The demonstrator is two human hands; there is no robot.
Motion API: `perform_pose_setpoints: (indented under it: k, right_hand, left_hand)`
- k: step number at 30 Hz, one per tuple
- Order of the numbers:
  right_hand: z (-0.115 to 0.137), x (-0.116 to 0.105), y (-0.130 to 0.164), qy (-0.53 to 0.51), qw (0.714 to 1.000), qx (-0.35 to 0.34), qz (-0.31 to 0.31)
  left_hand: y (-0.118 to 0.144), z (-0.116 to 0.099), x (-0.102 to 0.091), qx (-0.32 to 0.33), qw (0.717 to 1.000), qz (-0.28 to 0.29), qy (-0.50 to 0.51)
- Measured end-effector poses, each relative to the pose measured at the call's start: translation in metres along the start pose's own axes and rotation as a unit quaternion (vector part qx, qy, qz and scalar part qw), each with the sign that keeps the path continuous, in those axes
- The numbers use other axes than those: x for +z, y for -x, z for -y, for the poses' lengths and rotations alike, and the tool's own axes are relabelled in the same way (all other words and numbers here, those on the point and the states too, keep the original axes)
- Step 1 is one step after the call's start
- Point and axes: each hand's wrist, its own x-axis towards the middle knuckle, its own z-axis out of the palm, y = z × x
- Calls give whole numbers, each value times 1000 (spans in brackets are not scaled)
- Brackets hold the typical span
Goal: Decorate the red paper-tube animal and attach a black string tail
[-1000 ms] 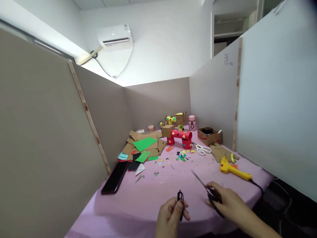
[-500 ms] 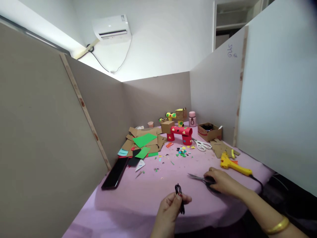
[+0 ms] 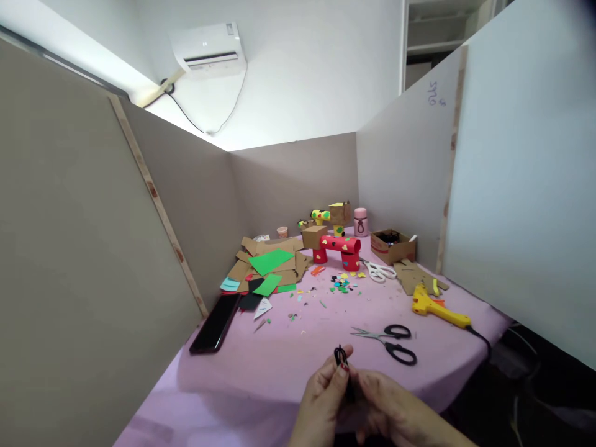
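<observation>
- left hand comes up from the bottom edge, fingers curled, thumb and forefinger pinching a small black looped piece that sticks up above the fingertips; looks like thin cord or wire, too small to be sure
- right hand is close against the left, fingertips meeting it at the lower end of the black piece; whether it truly grips or only touches i cannot tell
- both hands sit low over the near rounded edge of the pink table, which has a soft, cloth-like matte surface
- black-handled scissors lie flat on the table just beyond the hands, thin metal blades shut, pointing left, nobody touching them
- yellow glue gun lies on its side to the right, black cable trailing off the edge
- white-handled scissors further back, near an open cardboard box
- red paper-tube figure with coloured dots stands mid-table, tiny confetti scraps scattered in front
- pile of brown cardboard pieces with flat green sheets on the left, glossy black phone lying near the left partition
- small pink bottle upright at the back wall
</observation>
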Motion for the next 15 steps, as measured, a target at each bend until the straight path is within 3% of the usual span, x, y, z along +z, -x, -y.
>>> perform_pose_setpoints:
  k: [3, 9, 15]
  right_hand:
    - [-17, 5, -6, -105, 993, 39, 37]
    - [-32, -6, -10, -89, 995, 29, 14]
    - [-31, -1, -4, -88, 996, 33, 6]
  left_hand:
    - [5, -3, 5, -23, 1000, 4, -12]
    - [9, -6, 10, 20, 999, -34, -4]
    - [11, -4, 11, 29, 999, -13, 30]
